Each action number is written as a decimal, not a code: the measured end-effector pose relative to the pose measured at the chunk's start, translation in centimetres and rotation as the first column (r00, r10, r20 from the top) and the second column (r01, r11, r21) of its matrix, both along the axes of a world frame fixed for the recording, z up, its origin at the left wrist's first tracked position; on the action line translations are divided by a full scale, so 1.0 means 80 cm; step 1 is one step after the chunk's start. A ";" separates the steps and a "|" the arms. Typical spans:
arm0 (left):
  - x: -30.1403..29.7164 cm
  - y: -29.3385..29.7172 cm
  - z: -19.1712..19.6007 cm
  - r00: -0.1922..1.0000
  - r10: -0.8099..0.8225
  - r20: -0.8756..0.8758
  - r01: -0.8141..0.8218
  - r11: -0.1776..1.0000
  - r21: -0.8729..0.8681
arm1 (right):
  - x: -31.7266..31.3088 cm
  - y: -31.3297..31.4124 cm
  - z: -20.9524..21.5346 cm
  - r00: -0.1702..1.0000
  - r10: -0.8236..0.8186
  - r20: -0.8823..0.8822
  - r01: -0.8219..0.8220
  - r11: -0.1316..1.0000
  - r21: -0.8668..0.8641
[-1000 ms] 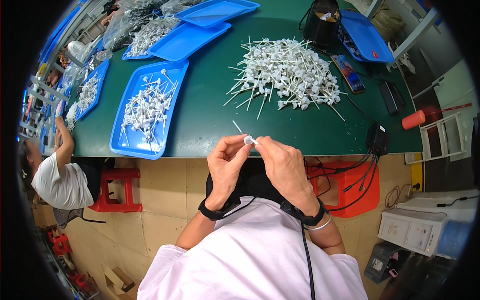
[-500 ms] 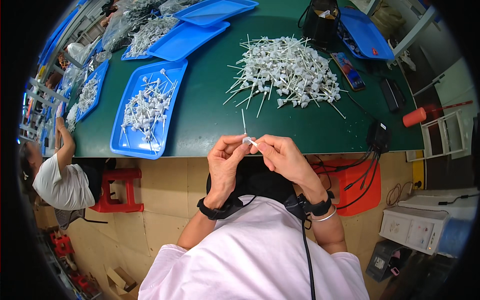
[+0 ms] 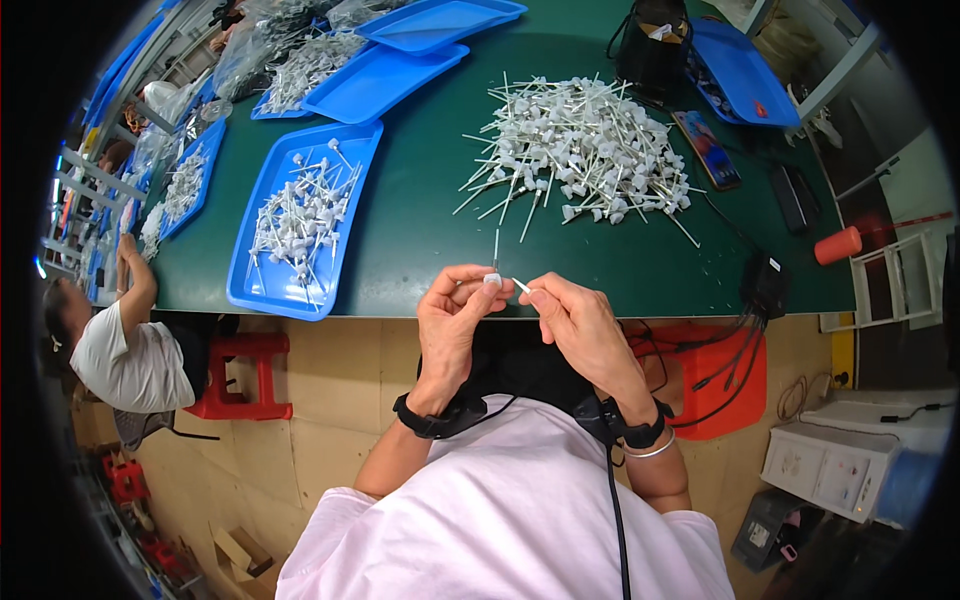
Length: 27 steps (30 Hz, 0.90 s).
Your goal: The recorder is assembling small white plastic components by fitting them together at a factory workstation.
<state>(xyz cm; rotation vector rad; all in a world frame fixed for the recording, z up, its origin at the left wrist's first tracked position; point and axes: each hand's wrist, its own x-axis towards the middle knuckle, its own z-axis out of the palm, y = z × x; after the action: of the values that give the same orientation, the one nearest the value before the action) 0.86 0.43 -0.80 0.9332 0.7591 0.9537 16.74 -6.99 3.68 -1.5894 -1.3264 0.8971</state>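
Observation:
At the table's near edge, my left hand (image 3: 447, 330) is closed in a pinch on a small white-headed piece (image 3: 493, 281), whose thin pale stem points away from me. My right hand (image 3: 582, 325) pinches a short white pointed stick (image 3: 521, 286) between thumb and forefinger. The stick's tip is aimed at the white head, with a small gap between them. Beyond my hands lies a big loose pile of similar white-headed pieces with thin stems (image 3: 590, 150). To the left, a blue tray (image 3: 240, 280) holds more such pieces.
More blue trays (image 3: 385, 88) overlap at the back left. Right of the pile are a phone (image 3: 706, 150), a black case (image 3: 794, 198), a black bag (image 3: 648, 55) and a cable box (image 3: 765, 282). A person (image 3: 130, 350) sits at far left beside a red stool (image 3: 245, 375).
My right hand has drawn slightly to the right, so the stick's tip has come away from the white head. My left hand keeps its pinch. The whole view has shifted a little.

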 end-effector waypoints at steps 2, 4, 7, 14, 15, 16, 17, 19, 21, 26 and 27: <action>0.002 0.002 0.003 1.000 -0.001 -0.014 0.001 1.000 -0.012 | 0.002 0.003 -0.007 1.000 -0.007 -0.001 0.007 1.000 0.003; 0.003 0.005 0.008 0.999 0.005 -0.042 -0.006 1.000 -0.022 | 0.004 0.007 -0.014 1.000 -0.013 -0.006 0.013 1.000 0.004; 0.005 0.008 0.010 0.996 0.005 -0.092 -0.007 1.000 -0.025 | 0.008 0.013 -0.022 1.000 -0.022 -0.022 0.022 1.000 0.005; 0.005 0.023 0.000 0.996 0.003 -0.087 -0.003 1.000 -0.002 | 0.018 0.030 -0.037 0.999 -0.030 -0.032 0.029 0.999 -0.042; 0.005 0.026 0.000 0.996 0.002 -0.091 -0.002 1.000 -0.002 | 0.020 0.032 -0.040 0.999 -0.029 -0.036 0.027 0.998 -0.054; 0.005 0.029 -0.002 0.995 0.002 -0.097 -0.002 1.000 -0.006 | 0.021 0.034 -0.044 0.998 -0.032 -0.050 0.029 0.998 -0.060; 0.007 0.031 -0.001 0.995 0.009 -0.104 -0.013 0.999 -0.035 | 0.022 0.037 -0.047 0.997 -0.036 -0.063 0.032 0.997 -0.066; 0.014 0.036 0.009 0.993 0.022 -0.117 -0.033 0.995 -0.093 | 0.024 0.041 -0.053 0.995 -0.047 -0.082 0.041 0.996 -0.081; 0.018 0.042 0.015 0.990 0.006 -0.140 -0.024 0.992 -0.123 | 0.027 0.045 -0.059 0.994 -0.060 -0.092 0.051 0.994 -0.097; 0.011 0.051 0.018 0.989 0.031 -0.147 -0.051 0.990 -0.131 | 0.029 0.054 -0.061 0.987 -0.065 -0.149 0.053 0.995 -0.088; 0.008 0.048 0.013 0.989 0.052 -0.141 -0.069 0.991 -0.117 | 0.029 0.054 -0.062 0.985 -0.049 -0.166 0.035 0.996 -0.084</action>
<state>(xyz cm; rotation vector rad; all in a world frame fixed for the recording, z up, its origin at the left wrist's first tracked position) 1.53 4.24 0.26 0.8792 0.9577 0.8920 19.04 -2.65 -1.32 -1.5605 -1.1477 1.0456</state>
